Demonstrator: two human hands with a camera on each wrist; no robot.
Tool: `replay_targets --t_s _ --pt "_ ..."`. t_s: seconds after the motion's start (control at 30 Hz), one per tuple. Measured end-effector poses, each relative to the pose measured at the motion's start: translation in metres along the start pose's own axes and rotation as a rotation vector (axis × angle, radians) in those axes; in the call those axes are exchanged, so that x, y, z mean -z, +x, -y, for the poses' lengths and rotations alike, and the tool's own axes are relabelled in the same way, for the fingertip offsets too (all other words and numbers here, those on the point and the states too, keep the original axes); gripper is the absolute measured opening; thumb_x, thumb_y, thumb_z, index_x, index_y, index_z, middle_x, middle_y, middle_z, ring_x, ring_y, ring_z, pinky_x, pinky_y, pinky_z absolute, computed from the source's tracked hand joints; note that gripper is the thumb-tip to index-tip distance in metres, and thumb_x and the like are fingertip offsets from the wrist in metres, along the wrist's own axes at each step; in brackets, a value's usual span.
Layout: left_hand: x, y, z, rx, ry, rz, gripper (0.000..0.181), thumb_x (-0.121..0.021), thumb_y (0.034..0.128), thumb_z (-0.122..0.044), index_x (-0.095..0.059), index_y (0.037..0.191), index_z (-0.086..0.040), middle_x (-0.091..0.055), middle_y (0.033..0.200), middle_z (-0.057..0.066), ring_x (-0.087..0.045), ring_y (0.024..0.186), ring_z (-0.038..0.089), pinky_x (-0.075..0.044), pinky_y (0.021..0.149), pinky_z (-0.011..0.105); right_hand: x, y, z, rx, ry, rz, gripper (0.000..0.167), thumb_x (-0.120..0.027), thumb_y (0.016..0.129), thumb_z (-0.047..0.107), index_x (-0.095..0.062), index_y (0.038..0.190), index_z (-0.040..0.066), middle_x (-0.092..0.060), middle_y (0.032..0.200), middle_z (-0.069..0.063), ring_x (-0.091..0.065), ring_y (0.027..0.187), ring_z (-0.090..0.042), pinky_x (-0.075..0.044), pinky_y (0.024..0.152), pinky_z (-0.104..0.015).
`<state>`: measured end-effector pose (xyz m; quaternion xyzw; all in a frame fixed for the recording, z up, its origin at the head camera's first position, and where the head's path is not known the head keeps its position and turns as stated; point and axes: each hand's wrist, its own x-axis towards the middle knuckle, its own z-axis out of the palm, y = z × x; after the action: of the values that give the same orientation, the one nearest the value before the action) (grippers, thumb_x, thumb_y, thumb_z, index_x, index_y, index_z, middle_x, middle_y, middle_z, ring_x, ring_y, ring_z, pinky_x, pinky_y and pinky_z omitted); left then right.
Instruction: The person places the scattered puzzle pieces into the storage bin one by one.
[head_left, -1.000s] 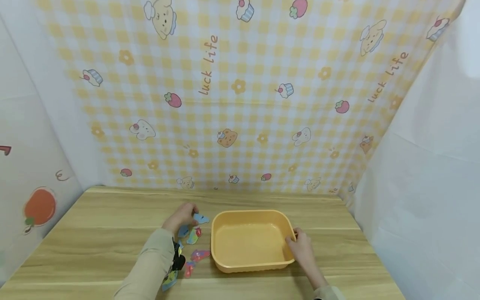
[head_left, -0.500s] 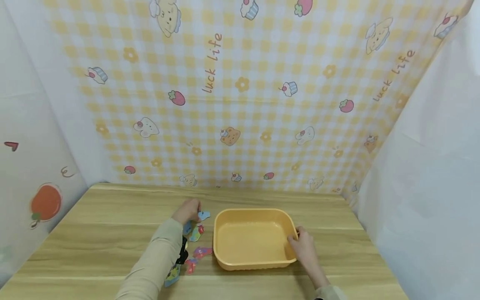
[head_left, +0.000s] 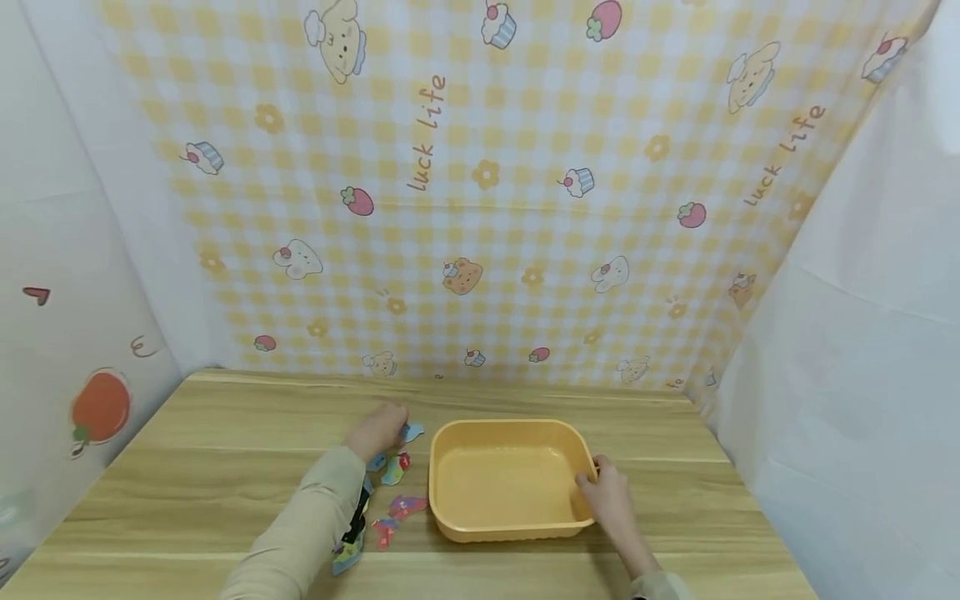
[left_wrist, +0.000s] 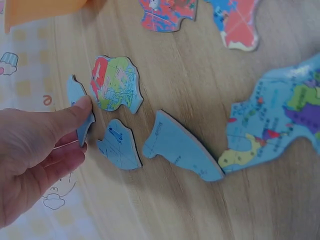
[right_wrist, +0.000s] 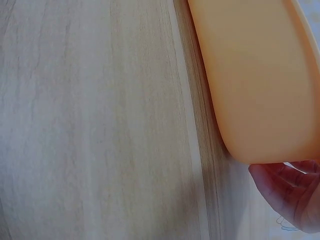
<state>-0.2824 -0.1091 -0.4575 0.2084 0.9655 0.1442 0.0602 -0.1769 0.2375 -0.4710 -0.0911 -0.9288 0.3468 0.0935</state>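
My left hand (head_left: pixel 377 431) pinches a blue puzzle piece (left_wrist: pixel 76 92) between thumb and fingers, and the left wrist view shows the piece tilted at the table's far side. Close to it on the wood lie a red-and-green map piece (left_wrist: pixel 119 82), a small blue piece (left_wrist: pixel 120 146) and a longer blue piece (left_wrist: pixel 182 147). My right hand (head_left: pixel 611 498) holds the right end of a yellow plastic basin (head_left: pixel 510 532), thumb over the rim. In the right wrist view its fingers (right_wrist: pixel 280 182) are at the basin's end. The basin's inside shows no pieces.
Two pink-and-blue pieces (head_left: pixel 407 507) lie between the left forearm and the basin. A larger map piece (left_wrist: pixel 300 105) with blue sea lies nearer the person, partly behind the left sleeve (head_left: pixel 300 525). A checked cloth (head_left: pixel 480 225) hangs behind the wooden table (head_left: pixel 225 467).
The left hand has shifted slightly and its fingers have closed further over the blue piece at the far end. The right hand stays at the basin; the head view has moved a little.
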Motion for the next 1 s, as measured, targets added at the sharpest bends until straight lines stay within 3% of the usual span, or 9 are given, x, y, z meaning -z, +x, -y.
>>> replay_targets --t_s 0.23,0.47,0.87,1.0 --pt "-0.001 -0.002 0.000 -0.058 0.069 0.014 0.009 -0.069 0.0748 -0.001 -0.061 0.076 0.000 -0.059 0.082 0.012 -0.056 0.073 0.023 -0.051 0.070 0.034 0.001 0.001 0.002 0.003 -0.003 0.016 0.032 -0.056 0.079 0.006 -0.053 0.105 -0.012 -0.063 0.080 -0.021 -0.058 0.063 -0.021 -0.047 0.052 -0.030" --pt "-0.004 -0.006 0.008 -0.062 0.067 -0.019 0.011 -0.070 0.0747 -0.003 -0.060 0.081 0.000 -0.059 0.080 0.010 -0.057 0.074 0.023 -0.050 0.070 0.035 0.000 0.001 0.003 -0.007 0.006 0.045 0.030 -0.057 0.080 0.007 -0.053 0.104 -0.011 -0.063 0.079 -0.019 -0.057 0.063 -0.018 -0.047 0.051 -0.028" --pt "0.003 -0.017 0.012 -0.105 0.085 -0.083 0.010 -0.069 0.0761 -0.005 -0.060 0.078 0.000 -0.056 0.077 0.010 -0.053 0.068 0.020 -0.047 0.062 0.032 0.002 -0.001 0.003 -0.018 0.017 0.050 0.030 -0.055 0.080 0.006 -0.053 0.105 -0.012 -0.062 0.078 -0.019 -0.058 0.062 -0.018 -0.048 0.050 -0.028" --pt "0.008 -0.020 0.011 -0.087 0.041 -0.072 0.011 -0.068 0.0769 -0.005 -0.058 0.077 0.000 -0.054 0.076 0.009 -0.050 0.067 0.019 -0.044 0.059 0.031 0.002 -0.001 0.003 -0.018 0.011 0.049 0.032 -0.056 0.081 0.007 -0.052 0.106 -0.012 -0.063 0.079 -0.019 -0.058 0.062 -0.018 -0.047 0.050 -0.028"
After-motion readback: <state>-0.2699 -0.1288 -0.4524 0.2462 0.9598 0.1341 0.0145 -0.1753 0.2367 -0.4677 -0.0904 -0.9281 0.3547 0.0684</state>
